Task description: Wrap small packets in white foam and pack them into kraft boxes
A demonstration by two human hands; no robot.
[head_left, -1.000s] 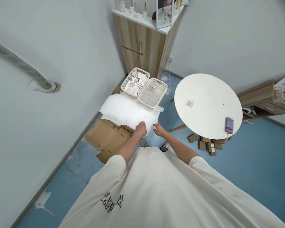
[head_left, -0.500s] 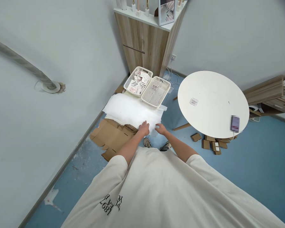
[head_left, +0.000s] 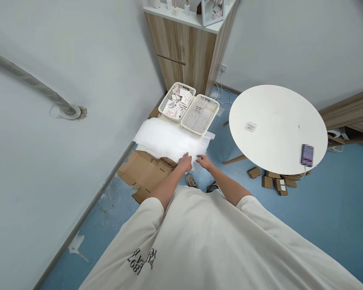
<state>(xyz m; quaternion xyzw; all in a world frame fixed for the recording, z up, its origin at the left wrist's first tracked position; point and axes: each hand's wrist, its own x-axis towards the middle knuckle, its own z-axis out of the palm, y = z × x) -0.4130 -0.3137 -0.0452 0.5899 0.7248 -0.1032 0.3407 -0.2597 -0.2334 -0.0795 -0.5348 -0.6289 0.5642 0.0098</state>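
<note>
The left hand (head_left: 185, 162) lies on the near edge of the white sheet (head_left: 169, 139), which spreads toward 10 o'clock; I cannot tell if it grips. The right hand (head_left: 203, 162), at its 3 o'clock, is half-curled, thumb and forefinger apart. At 6 o'clock, black print on the white shirt (head_left: 205, 233) includes "1897" and "EA B".

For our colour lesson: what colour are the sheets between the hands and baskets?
The sheets are white, clearest in the head view.
</note>
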